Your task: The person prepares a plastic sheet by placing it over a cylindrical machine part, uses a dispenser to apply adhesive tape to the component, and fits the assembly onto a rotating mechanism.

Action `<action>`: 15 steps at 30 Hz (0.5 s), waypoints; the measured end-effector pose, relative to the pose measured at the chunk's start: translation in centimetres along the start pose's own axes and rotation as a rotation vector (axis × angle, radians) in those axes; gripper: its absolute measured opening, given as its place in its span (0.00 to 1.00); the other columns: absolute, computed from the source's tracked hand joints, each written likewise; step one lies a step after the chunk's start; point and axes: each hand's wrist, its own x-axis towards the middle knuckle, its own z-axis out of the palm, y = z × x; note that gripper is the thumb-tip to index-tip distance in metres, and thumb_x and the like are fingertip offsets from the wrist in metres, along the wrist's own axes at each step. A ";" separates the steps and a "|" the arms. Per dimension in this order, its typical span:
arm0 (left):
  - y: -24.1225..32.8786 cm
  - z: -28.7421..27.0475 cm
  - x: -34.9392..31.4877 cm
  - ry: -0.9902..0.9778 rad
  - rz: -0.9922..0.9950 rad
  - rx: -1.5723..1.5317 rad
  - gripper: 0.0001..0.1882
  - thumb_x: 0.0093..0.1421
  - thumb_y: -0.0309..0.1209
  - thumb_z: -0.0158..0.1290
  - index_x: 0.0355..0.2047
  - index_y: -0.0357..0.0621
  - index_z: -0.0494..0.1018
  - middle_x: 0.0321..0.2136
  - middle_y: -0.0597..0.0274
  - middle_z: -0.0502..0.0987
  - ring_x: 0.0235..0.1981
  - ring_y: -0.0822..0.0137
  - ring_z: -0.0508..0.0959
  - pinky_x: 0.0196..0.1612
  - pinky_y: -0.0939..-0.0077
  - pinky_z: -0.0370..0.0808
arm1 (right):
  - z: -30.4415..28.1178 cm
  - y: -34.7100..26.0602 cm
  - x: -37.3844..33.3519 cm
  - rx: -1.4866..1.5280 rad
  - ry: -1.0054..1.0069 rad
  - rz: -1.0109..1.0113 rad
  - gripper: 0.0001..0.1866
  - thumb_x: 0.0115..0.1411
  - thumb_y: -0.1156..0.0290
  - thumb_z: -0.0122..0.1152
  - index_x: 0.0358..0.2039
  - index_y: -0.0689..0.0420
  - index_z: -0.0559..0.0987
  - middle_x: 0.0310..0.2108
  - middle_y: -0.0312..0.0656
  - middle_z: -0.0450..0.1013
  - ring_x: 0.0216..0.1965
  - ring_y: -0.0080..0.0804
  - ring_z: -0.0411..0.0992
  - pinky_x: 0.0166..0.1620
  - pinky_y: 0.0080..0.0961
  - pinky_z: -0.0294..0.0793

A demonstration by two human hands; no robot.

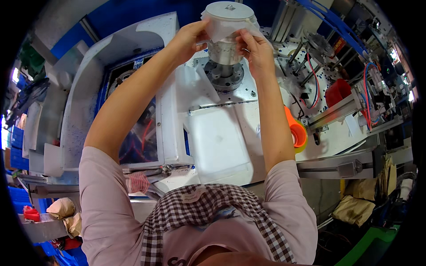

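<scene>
Before you stands an upright metal fixture (224, 54), a thin white sheet (222, 30) curving around its upper part. Your left hand (186, 42) and right hand (258, 49) hold the sheet by their fingertips, its near side spanning between them.

- metal cylinder (224, 54): upper part behind white sheet (220, 30)
- orange ring (293, 119): left side hidden by right forearm (275, 115)
- white housing (170, 126): partly behind left forearm (131, 99)
- checked apron (153, 241): cut off, lower edge
- far-right machine parts (381, 86): too small to tell
</scene>
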 end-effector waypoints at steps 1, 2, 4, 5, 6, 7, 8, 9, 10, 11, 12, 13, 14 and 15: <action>0.0 0.3 -0.2 0.001 0.013 0.009 0.14 0.58 0.46 0.54 0.37 0.51 0.72 0.32 0.71 0.73 0.36 0.75 0.67 0.45 0.71 0.60 | 0.1 0.1 0.0 -0.001 0.016 -0.011 0.15 0.54 0.59 0.64 0.32 0.58 0.80 0.24 0.34 0.74 0.22 0.18 0.69 0.26 0.15 0.65; 0.0 0.3 -0.1 -0.005 0.027 0.016 0.15 0.58 0.46 0.54 0.36 0.50 0.73 0.32 0.71 0.73 0.36 0.75 0.67 0.44 0.72 0.60 | 0.1 0.2 0.1 -0.005 -0.005 -0.012 0.14 0.54 0.60 0.64 0.31 0.58 0.80 0.23 0.34 0.74 0.22 0.18 0.69 0.26 0.15 0.64; -0.2 0.2 0.1 -0.021 0.054 0.029 0.16 0.57 0.47 0.55 0.36 0.49 0.74 0.32 0.71 0.73 0.36 0.76 0.67 0.43 0.73 0.61 | -0.1 0.6 0.4 -0.016 -0.043 -0.013 0.13 0.54 0.62 0.64 0.31 0.59 0.80 0.22 0.33 0.73 0.22 0.18 0.68 0.26 0.15 0.64; -0.4 -0.1 0.4 -0.018 0.084 0.071 0.16 0.57 0.47 0.55 0.35 0.49 0.75 0.32 0.71 0.73 0.35 0.76 0.67 0.42 0.74 0.61 | -0.2 0.7 0.4 -0.039 -0.060 -0.020 0.12 0.55 0.62 0.63 0.31 0.58 0.80 0.22 0.33 0.73 0.22 0.17 0.68 0.26 0.15 0.65; -0.5 -0.5 0.7 -0.016 0.113 0.113 0.16 0.57 0.47 0.55 0.34 0.49 0.75 0.31 0.71 0.73 0.35 0.76 0.67 0.41 0.75 0.62 | -0.4 0.7 0.4 -0.062 -0.076 -0.026 0.11 0.56 0.63 0.62 0.31 0.58 0.79 0.23 0.32 0.72 0.23 0.17 0.67 0.27 0.15 0.65; -0.5 -0.9 1.0 -0.014 0.142 0.155 0.15 0.57 0.47 0.55 0.33 0.49 0.75 0.31 0.71 0.73 0.34 0.76 0.67 0.41 0.76 0.62 | -0.5 0.8 0.4 -0.086 -0.092 -0.033 0.10 0.57 0.64 0.61 0.31 0.58 0.79 0.23 0.32 0.71 0.24 0.16 0.67 0.28 0.15 0.66; -0.4 -1.1 1.3 -0.025 0.162 0.184 0.16 0.57 0.47 0.55 0.33 0.49 0.75 0.31 0.72 0.73 0.34 0.76 0.67 0.40 0.77 0.62 | -0.9 1.0 0.4 -0.110 -0.088 -0.034 0.11 0.56 0.63 0.61 0.30 0.59 0.79 0.23 0.32 0.72 0.23 0.17 0.67 0.27 0.14 0.65; -0.3 -1.3 1.5 -0.037 0.183 0.213 0.16 0.56 0.48 0.56 0.33 0.49 0.75 0.30 0.72 0.73 0.34 0.76 0.67 0.39 0.78 0.62 | -1.2 1.2 0.3 -0.134 -0.084 -0.035 0.12 0.56 0.62 0.62 0.30 0.59 0.79 0.22 0.33 0.73 0.23 0.17 0.68 0.27 0.14 0.65; -0.3 -1.5 1.6 -0.048 0.203 0.242 0.16 0.56 0.48 0.56 0.33 0.49 0.75 0.30 0.72 0.73 0.34 0.77 0.67 0.39 0.78 0.62 | -1.5 1.3 0.3 -0.159 -0.080 -0.036 0.13 0.55 0.62 0.62 0.30 0.59 0.79 0.22 0.34 0.73 0.22 0.17 0.68 0.26 0.14 0.64; -0.4 -1.7 1.5 -0.059 0.186 0.220 0.16 0.56 0.48 0.56 0.33 0.49 0.75 0.30 0.71 0.73 0.34 0.76 0.67 0.39 0.78 0.63 | -1.1 1.1 0.0 -0.133 -0.109 -0.018 0.13 0.55 0.62 0.62 0.30 0.60 0.79 0.23 0.34 0.73 0.22 0.17 0.68 0.26 0.14 0.64; -0.6 -1.6 1.3 -0.076 0.168 0.198 0.17 0.56 0.48 0.56 0.33 0.48 0.75 0.31 0.71 0.74 0.34 0.76 0.68 0.39 0.78 0.63 | -0.7 0.4 -0.8 -0.109 -0.130 -0.001 0.13 0.55 0.61 0.62 0.30 0.60 0.79 0.23 0.35 0.73 0.22 0.17 0.69 0.26 0.14 0.64; -0.8 -1.5 1.0 -0.093 0.149 0.175 0.17 0.56 0.48 0.56 0.34 0.48 0.75 0.31 0.71 0.74 0.35 0.76 0.68 0.40 0.78 0.63 | -0.2 -0.2 -1.2 -0.085 -0.152 0.016 0.13 0.56 0.61 0.62 0.30 0.60 0.79 0.24 0.35 0.73 0.23 0.17 0.69 0.26 0.14 0.64; -0.7 -1.0 0.6 -0.065 0.142 0.163 0.17 0.55 0.48 0.57 0.34 0.47 0.75 0.31 0.70 0.74 0.35 0.76 0.69 0.40 0.78 0.63 | 0.1 -0.6 -1.2 -0.088 -0.116 0.024 0.14 0.56 0.60 0.62 0.30 0.60 0.79 0.23 0.34 0.73 0.24 0.17 0.69 0.27 0.14 0.64; -0.4 -0.5 0.2 -0.036 0.136 0.150 0.18 0.55 0.48 0.57 0.34 0.47 0.75 0.32 0.69 0.75 0.36 0.76 0.69 0.40 0.78 0.64 | 0.4 -0.9 -1.1 -0.092 -0.080 0.032 0.14 0.56 0.60 0.62 0.30 0.60 0.79 0.23 0.34 0.72 0.24 0.17 0.69 0.27 0.14 0.64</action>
